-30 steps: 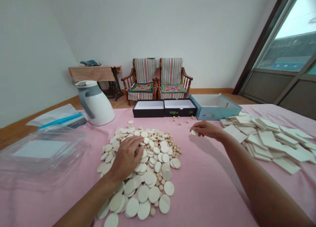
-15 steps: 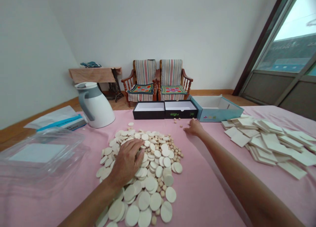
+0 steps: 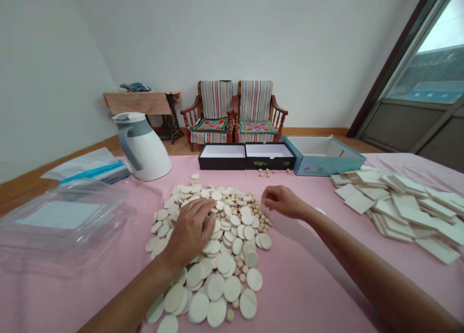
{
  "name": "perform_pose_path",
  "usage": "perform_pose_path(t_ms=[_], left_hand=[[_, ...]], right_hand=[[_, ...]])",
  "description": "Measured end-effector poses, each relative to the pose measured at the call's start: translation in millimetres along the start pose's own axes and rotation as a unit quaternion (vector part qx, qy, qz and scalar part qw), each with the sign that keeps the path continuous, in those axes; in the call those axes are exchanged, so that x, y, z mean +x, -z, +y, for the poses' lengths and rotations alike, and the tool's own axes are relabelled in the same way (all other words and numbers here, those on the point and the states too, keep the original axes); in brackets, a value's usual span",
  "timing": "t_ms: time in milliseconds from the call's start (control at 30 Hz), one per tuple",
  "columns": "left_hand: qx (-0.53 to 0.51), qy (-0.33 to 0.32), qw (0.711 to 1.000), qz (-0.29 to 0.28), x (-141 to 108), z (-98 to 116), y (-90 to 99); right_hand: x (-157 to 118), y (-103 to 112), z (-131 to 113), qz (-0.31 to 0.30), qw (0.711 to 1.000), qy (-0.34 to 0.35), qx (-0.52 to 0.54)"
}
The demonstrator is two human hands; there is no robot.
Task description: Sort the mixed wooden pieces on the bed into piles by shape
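Observation:
A heap of pale round wooden discs [image 3: 224, 263] lies in front of me, mixed with small wooden beads [image 3: 255, 205]. My left hand [image 3: 192, 231] rests palm down on the heap's left side, fingers stretched over the discs with the thumb apart. At the heap's right edge, my right hand [image 3: 281, 201] is closed, its fingers curled together; whatever they may hold is hidden. A few loose beads [image 3: 267, 171] lie beyond it, in front of the boxes. One disc [image 3: 321, 210] shows partly behind my right wrist.
Two black boxes [image 3: 223, 164] and a light-blue box [image 3: 328, 165] line the far edge of the pink cloth [image 3: 290, 284]. Square wooden tiles [image 3: 402, 202] are piled at right. A white jug [image 3: 150, 152] and a clear plastic tray [image 3: 108, 212] stand at left.
My right hand has drawn back from the loose beads by the boxes to the heap's right edge. My left hand stays on the discs. The view has shifted slightly.

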State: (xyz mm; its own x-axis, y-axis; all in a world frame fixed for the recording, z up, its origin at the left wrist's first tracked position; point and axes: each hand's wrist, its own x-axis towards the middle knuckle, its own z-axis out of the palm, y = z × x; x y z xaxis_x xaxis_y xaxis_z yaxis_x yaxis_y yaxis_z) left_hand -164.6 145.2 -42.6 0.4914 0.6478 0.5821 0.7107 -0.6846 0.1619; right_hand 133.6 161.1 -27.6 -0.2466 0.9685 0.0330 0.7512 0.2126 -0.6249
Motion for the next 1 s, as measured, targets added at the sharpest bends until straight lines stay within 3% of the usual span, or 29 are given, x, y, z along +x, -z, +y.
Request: perform_pose_path(t_ms=[100, 233, 367, 700, 900, 1000], left_hand=[[0.001, -0.003, 1.000, 0.000, 0.5, -0.1, 0.1], [0.003, -0.009, 1.000, 0.002, 0.7, -1.1, -0.1], [0.003, -0.011, 1.000, 0.005, 0.3, -2.5, -0.8], [0.013, -0.014, 1.000, -0.003, -0.6, -4.8, -1.9], [0.014, -0.014, 1.000, -0.003, 0.0, -3.6, -0.6], [0.012, -0.010, 1.000, -0.001, 0.2, -3.2, -0.7]], right_hand=[[-39.6, -3.1, -26.3, -0.099, 0.994, 0.046, 0.005], [-63.6, -8.8, -46.9, -0.090, 0.988, 0.084, -0.090], [-66.6, -13.9, -49.7, -0.066, 0.982, 0.113, -0.138], [-64.2, -12.3, -42.3, -0.037, 0.989, 0.123, -0.074], [-74.5, -3.9, -47.9, -0.121, 0.983, 0.086, -0.110], [-78.6, -10.7, -51.0, -0.127, 0.977, 0.085, -0.152]])
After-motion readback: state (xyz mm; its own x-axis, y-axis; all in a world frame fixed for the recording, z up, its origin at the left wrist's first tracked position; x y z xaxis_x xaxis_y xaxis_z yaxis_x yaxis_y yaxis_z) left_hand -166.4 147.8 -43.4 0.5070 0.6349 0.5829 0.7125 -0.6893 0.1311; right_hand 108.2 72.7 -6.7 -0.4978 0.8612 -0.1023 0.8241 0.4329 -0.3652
